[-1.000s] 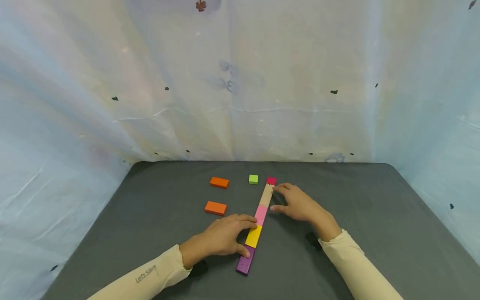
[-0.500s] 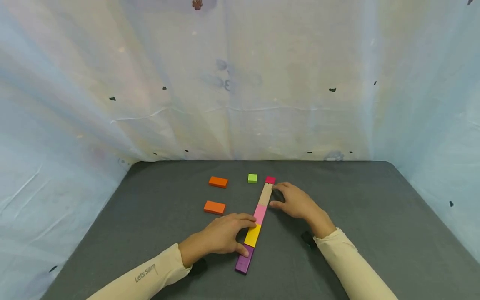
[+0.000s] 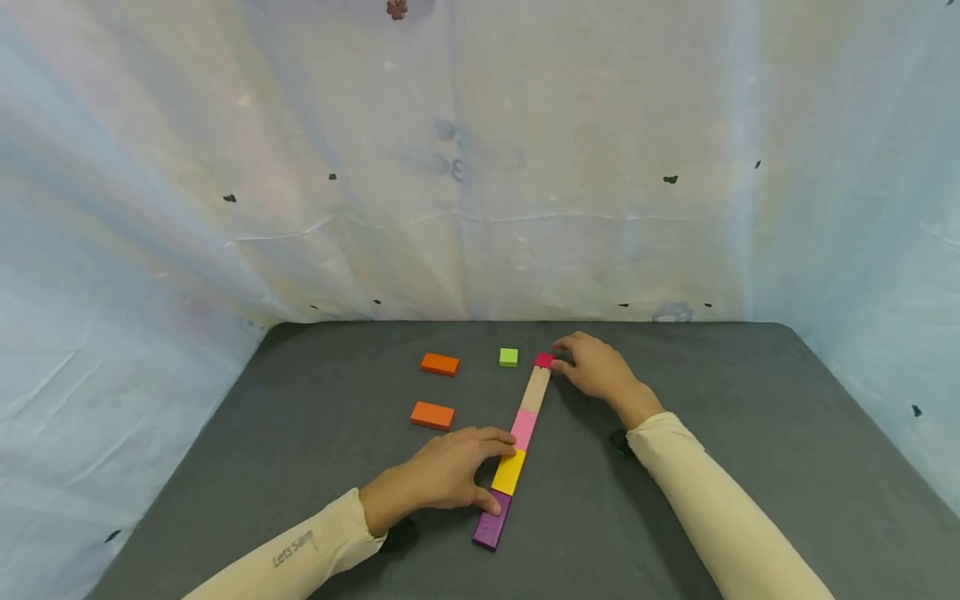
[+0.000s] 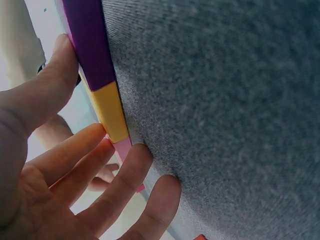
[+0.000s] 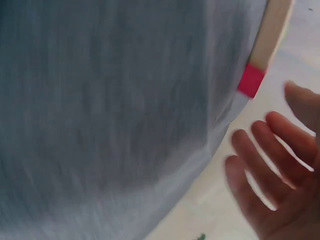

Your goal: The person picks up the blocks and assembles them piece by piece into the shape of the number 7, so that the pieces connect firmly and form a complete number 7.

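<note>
A slanting row of flat blocks lies on the table: a purple block (image 3: 491,525) nearest, then a yellow block (image 3: 508,473), a pink block (image 3: 524,427), a plain wood block (image 3: 536,389) and a short red block (image 3: 544,360) at the far end. My left hand (image 3: 448,471) rests over the near part from the left, thumb on the purple block and fingertips where yellow meets pink. Its fingers (image 4: 112,187) look relaxed in the left wrist view. Beside the red block, my right hand (image 3: 598,371) spreads its fingers and thumb, holding nothing; its fingers (image 5: 262,165) stand apart from the block in the right wrist view.
Two orange blocks (image 3: 439,364) (image 3: 432,415) lie left of the row. A small green block (image 3: 508,357) sits near its far end. Dark cloth covers the table (image 3: 337,358), and a pale plastic sheet (image 3: 480,167) hangs behind and at both sides.
My right hand has moved away from me along the row, from beside the wood block to beside the red block. The left hand and the blocks have stayed in place.
</note>
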Tool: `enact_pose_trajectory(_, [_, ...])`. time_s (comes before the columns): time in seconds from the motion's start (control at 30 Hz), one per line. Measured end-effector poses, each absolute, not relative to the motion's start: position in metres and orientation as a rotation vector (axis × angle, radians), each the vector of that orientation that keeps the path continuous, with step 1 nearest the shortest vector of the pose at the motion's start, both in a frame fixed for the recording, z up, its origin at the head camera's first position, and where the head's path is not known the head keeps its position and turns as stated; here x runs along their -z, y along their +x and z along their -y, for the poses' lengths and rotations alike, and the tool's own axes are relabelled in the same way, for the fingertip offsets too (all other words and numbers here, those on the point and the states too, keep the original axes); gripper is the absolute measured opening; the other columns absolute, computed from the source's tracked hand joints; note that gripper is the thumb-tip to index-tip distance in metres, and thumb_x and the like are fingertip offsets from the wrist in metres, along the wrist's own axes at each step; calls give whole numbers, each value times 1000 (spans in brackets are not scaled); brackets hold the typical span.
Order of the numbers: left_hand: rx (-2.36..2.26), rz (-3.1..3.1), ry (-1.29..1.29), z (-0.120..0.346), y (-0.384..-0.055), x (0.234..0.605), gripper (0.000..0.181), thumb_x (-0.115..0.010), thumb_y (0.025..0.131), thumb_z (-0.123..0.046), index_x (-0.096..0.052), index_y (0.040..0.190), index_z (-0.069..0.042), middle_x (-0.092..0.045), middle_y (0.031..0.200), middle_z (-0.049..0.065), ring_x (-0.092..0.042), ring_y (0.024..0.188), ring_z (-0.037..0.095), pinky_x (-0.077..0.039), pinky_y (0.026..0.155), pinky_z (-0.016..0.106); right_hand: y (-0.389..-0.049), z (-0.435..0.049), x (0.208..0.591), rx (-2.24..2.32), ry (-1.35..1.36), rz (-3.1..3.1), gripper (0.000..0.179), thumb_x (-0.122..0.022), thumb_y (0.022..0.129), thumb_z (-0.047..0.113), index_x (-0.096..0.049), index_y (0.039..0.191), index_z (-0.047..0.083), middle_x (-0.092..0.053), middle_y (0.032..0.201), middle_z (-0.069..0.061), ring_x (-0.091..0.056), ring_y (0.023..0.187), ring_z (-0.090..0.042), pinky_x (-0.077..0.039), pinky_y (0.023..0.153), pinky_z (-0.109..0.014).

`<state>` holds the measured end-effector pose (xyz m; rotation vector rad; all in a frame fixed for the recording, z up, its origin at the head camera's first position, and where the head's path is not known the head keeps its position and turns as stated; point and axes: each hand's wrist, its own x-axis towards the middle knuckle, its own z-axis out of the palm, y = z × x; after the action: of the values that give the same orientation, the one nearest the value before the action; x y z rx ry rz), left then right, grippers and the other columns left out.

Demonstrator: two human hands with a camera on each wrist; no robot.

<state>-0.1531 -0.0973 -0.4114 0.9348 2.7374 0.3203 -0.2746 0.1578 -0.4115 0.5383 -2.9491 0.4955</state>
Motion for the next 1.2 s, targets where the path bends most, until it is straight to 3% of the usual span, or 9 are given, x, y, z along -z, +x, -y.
enact_pose_trajectory(0.23, [-315, -2726, 943, 97, -150, 411, 74, -84, 71, -53, -61, 137, -28, -50, 147, -16, -52, 131, 14, -52, 100, 45, -273, -153, 420, -327, 536, 2802, 40, -62, 98, 35, -66, 127, 7, -66, 125, -13, -64, 113, -31, -54, 94, -48])
enact_pose_trajectory(0.53, [-299, -2748, 952, 103, -153, 409, 73, -83, 73, -52, -60, 138, -27, -50, 148, -15, -53, 130, 14, -51, 102, 42, -275, -141, 422, -499, 410, 2985, 54, -63, 97, 41, -57, 140, 9, -58, 141, -14, -56, 129, -33, -46, 106, -52])
enact_pose_trajectory(0.8, [-315, -2745, 939, 106, -153, 409, 72, -83, 74, -51, -60, 138, -27, -49, 148, -15, -52, 129, 14, -51, 100, 42, -276, -140, 420, -541, 460, 2968, 42, -63, 98, 31, -64, 134, 10, -66, 131, -14, -63, 119, -32, -49, 103, -51])
enact_pose_trajectory(1.2, [-378, -2734, 960, 112, -151, 413, 72, -83, 73, -52, -60, 137, -30, -49, 148, -17, -52, 128, 13, -51, 101, 40, -277, -139, 424, -563, 477, 2950, 35, -64, 97, 30, -68, 129, 15, -69, 127, -11, -65, 113, -30, -51, 99, -49])
